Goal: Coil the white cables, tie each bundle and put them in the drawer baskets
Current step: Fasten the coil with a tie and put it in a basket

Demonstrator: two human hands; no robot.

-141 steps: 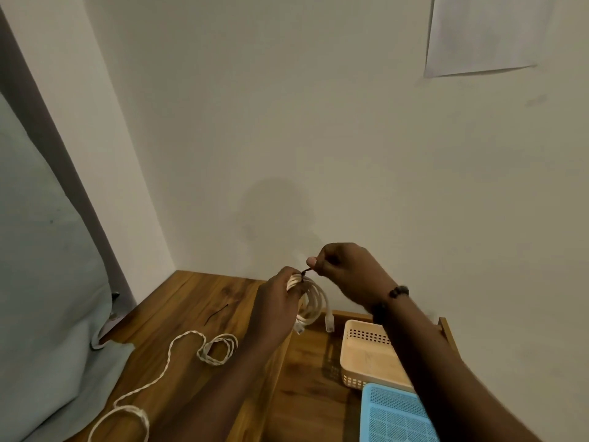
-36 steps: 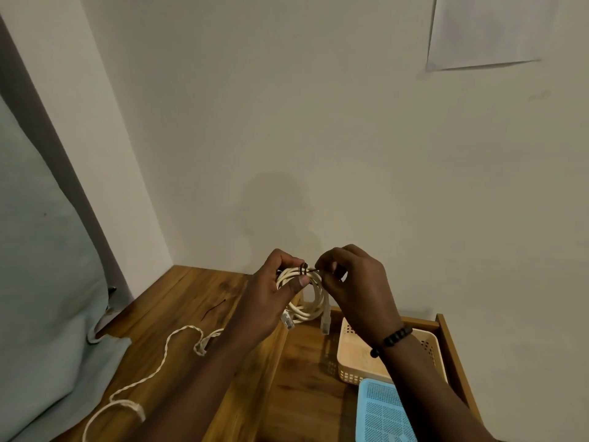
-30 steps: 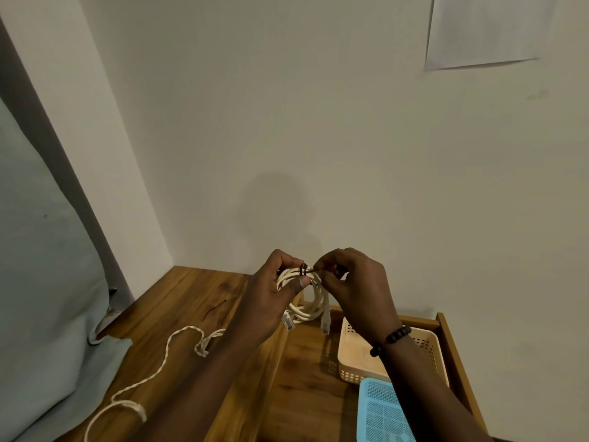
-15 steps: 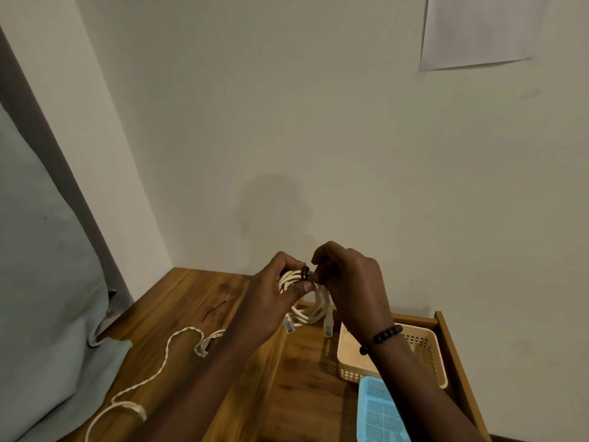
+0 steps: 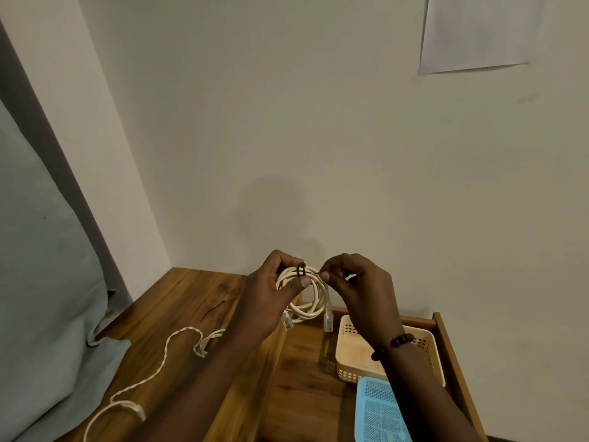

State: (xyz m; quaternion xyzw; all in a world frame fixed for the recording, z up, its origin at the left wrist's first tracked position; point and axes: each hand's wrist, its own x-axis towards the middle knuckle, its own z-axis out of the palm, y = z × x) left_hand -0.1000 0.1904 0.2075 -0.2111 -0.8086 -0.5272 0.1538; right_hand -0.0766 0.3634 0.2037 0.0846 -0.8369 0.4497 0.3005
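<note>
I hold a coiled white cable [image 5: 314, 299] up above the open drawer, its two clear plugs hanging down. My left hand [image 5: 271, 295] grips the coil's top left. A dark tie [image 5: 301, 270] is wrapped around the strands at the top. My right hand [image 5: 360, 288] pinches the tie's free end just right of the wrap. A second white cable [image 5: 165, 352], twisted and loose, lies on the wooden tabletop [image 5: 191, 295] to the left. In the drawer sit a beige basket [image 5: 353, 355] and a blue basket [image 5: 379, 413].
A loose dark tie [image 5: 213, 310] lies on the tabletop near the back. Pale blue cloth [image 5: 41, 298] hangs at the left and drapes onto the table corner. The drawer's wooden side [image 5: 452, 355] runs along the right. A wall stands close behind.
The tie is now wound around the coil's top. My right hand went from pulling the tie upward to pinching its end beside the wrap. The left hand kept its grip.
</note>
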